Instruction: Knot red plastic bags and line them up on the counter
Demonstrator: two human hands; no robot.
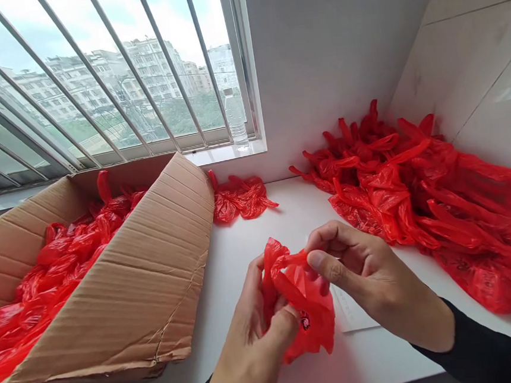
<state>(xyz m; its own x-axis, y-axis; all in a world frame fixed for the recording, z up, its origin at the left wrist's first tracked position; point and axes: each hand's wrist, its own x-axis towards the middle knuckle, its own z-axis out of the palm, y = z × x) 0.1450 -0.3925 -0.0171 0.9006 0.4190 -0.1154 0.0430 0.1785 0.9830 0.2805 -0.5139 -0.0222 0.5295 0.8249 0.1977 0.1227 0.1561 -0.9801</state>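
Bag (319, 329) gripped by left hand (255, 346), handle (296, 260) pinched by right hand (379, 276), apparently so tension is kept between both.

On the bench (310, 207), the cardboard box (124, 274) lies left, the plastic bag heap (417, 195) right, and a smaller bundle (240, 197) between, below the bottle (235, 120) on the windowsill (223, 154).

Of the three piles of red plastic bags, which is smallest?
The small pile near the wall, below the plastic bottle; the boxed pile and the right-hand pile are far larger.
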